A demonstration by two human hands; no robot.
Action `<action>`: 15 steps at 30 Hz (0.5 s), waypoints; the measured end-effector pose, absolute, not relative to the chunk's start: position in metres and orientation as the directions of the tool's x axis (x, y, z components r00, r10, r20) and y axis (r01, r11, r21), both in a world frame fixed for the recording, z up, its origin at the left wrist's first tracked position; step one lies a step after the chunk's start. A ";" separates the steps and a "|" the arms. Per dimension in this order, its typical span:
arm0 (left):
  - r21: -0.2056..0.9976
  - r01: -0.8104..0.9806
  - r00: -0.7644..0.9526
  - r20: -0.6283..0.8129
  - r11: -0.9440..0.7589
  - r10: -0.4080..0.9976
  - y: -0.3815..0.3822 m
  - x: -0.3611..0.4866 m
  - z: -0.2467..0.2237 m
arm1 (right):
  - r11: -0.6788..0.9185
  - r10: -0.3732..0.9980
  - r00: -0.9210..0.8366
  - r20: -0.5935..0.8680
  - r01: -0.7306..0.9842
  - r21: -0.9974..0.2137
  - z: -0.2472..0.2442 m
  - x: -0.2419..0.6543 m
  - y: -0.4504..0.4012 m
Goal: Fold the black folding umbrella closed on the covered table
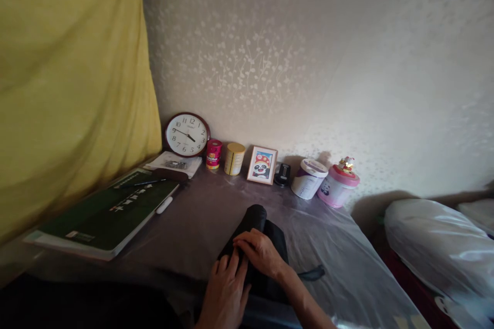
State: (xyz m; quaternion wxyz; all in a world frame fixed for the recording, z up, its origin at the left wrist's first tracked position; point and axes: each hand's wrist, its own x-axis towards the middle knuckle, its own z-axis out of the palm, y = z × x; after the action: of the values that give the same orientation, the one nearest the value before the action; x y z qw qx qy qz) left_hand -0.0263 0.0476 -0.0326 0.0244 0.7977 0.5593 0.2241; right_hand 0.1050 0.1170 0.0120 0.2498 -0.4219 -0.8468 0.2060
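Observation:
A black rolled fabric bundle [255, 216], which looks like a folding umbrella, lies on the table below me, its rounded end pointing away. A loose black flap [277, 236] spreads along its right side, and a short dark strap [312, 273] sticks out to the right. My left hand [227, 288] grips the near left side, fingers laid over the fabric and thumb on the right. Across the top reaches my right hand [259, 253], fingers bent and pinching the fabric close to my left fingertips. The near end of the bundle is partly hidden by my hands.
Left on the table lies a large green pad [127, 211] with a pen, beside a white marker-like object [164, 205]. Along the wall stand a clock [188, 134], red can [213, 155], yellow can [234, 159], panda picture [262, 165], and white [309, 180] and pink tubs [336, 190].

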 end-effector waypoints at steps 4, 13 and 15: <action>0.282 0.896 0.258 0.299 -0.343 0.919 0.047 -0.024 -0.040 | 0.634 0.771 -0.512 0.378 0.572 -0.520 0.001 0.115 0.114; 0.341 0.904 0.241 0.091 -0.257 0.966 0.051 -0.023 -0.040 | 0.627 0.778 -0.515 0.359 0.671 -0.396 -0.020 0.133 0.180; 0.350 0.903 0.239 0.069 -0.248 0.968 0.051 -0.024 -0.037 | 0.620 0.784 -0.511 0.354 0.674 -0.401 -0.023 0.135 0.197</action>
State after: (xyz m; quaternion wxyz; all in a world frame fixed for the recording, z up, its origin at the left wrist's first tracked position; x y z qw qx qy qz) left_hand -0.0235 0.0513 -0.0367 0.1192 0.7781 0.6013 0.1366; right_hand 0.1353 0.1973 -0.0231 0.2573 -0.4224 -0.8625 0.1066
